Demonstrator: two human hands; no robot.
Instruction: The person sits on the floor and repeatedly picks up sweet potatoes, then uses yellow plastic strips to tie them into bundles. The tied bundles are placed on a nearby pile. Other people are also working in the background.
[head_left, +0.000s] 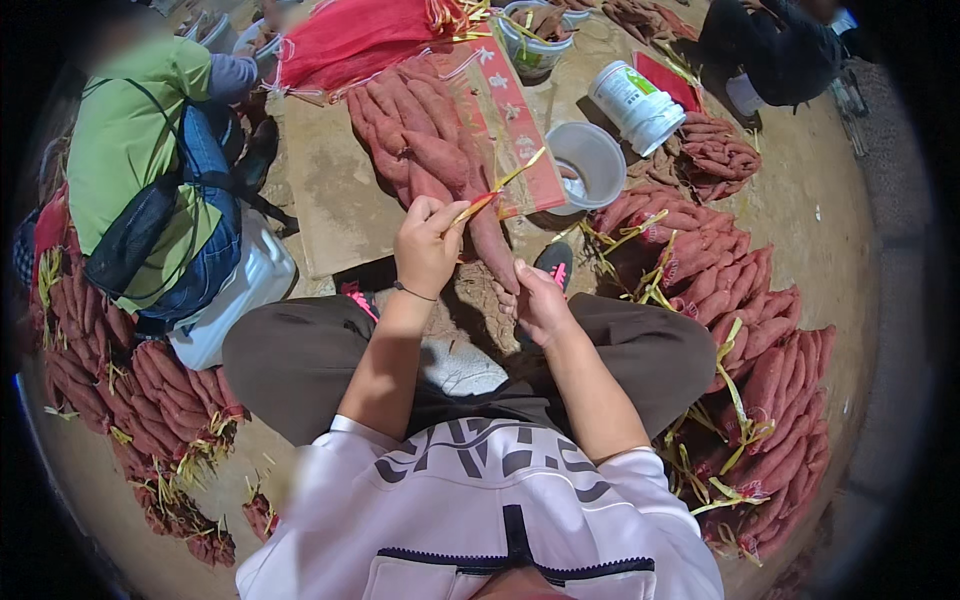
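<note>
Before me a red net bag of sweet potatoes (409, 120) lies on cardboard and a red printed sheet (536, 176). My left hand (427, 244) pinches a yellow and red tie strip (480, 202) between thumb and fingers, above the bag's near end. A long sweet potato (491, 244) points towards me under the strip. My right hand (536, 300) has thumb and fingers on its near tip. Whether netting covers this sweet potato cannot be told.
Filled net bags (772, 382) lie at my right, more (157, 390) at my left. A person in green (135, 157) sits at left on a white container (262, 270). An open bucket (589, 161), a white bucket (630, 101) and stacked red nets (360, 41) lie ahead. Another person (772, 52) is far right.
</note>
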